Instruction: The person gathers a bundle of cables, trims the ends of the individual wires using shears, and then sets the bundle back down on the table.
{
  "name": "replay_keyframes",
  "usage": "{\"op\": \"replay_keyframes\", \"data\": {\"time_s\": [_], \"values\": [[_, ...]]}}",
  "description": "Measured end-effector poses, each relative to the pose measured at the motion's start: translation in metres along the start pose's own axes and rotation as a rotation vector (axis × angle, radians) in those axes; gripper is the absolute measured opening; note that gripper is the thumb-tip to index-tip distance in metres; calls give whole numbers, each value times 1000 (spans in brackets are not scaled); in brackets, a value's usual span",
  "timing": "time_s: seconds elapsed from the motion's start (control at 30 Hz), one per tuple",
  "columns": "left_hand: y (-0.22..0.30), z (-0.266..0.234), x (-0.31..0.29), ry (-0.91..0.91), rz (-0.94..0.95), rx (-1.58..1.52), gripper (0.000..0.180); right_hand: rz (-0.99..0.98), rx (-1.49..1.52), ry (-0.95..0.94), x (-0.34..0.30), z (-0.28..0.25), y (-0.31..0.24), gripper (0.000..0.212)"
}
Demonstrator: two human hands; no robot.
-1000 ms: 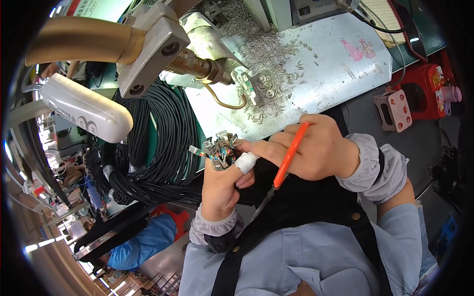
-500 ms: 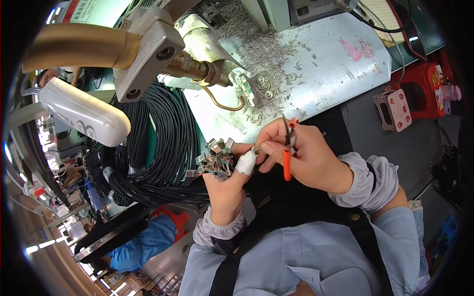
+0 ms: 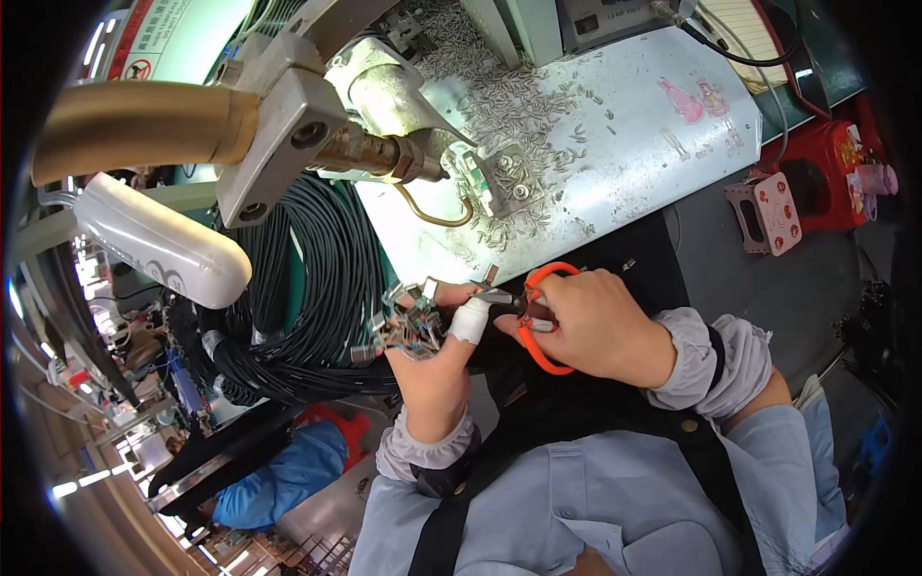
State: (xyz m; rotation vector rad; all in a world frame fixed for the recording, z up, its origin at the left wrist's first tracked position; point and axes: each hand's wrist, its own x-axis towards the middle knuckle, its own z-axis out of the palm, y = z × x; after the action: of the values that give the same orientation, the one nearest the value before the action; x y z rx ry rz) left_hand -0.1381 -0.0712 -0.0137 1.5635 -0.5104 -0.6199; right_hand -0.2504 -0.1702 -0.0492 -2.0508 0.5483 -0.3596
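My left hand (image 3: pixel 430 382) is closed around a bunch of small metal-shelled cable connectors (image 3: pixel 411 324), which fan out above the fist. White tape (image 3: pixel 469 322) wraps its thumb. One single connector (image 3: pixel 491 275) sticks up by the thumb tip, pinched there. In my right hand (image 3: pixel 610 331) is a pair of orange-handled pliers (image 3: pixel 529 350); the fingers wrap its handles, which are spread. The pliers' jaws point left and reach the thumb tip, right beside that connector. Whether they grip anything is too small to tell.
Behind my hands is a metal work plate (image 3: pixel 663 144) strewn with small silver pieces (image 3: pixel 523 115). A machine head with a brass nozzle (image 3: pixel 415 165) stands over it. Coiled black cables (image 3: pixel 336 254) lie left, under a white lamp (image 3: pixel 158 240). A pink stool (image 3: pixel 773 213) stands right.
My right hand has turned the pliers, from lying idle across the fingers to held by spread handles with jaws at the left thumb. The left hand has shifted slightly left.
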Motion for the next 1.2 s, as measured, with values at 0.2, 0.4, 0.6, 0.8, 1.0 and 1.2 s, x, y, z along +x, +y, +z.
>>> {"op": "replay_keyframes", "data": {"time_s": [0.2, 0.4, 0.6, 0.8, 1.0, 1.2], "values": [[-2, -5, 48, -227, -423, -435, 13, 138, 278, -25, 8, -11, 6, 23], [-6, 2, 79, -275, -450, -426, 13, 330, 675, 181, 54, -30, -5, 20], [-3, -2, 87, -337, -466, -422, 15, 288, 590, 98, 75, -30, 2, 14], [0, -1, 84, -265, -527, -391, 14, 210, 594, 138, 74, -21, 11, 11], [-3, -2, 82, -303, -464, -455, 12, 224, 600, 87, 74, -25, 10, 11], [-1, -3, 84, -304, -494, -416, 11, 220, 579, 122, 74, -23, 7, 11]]}}
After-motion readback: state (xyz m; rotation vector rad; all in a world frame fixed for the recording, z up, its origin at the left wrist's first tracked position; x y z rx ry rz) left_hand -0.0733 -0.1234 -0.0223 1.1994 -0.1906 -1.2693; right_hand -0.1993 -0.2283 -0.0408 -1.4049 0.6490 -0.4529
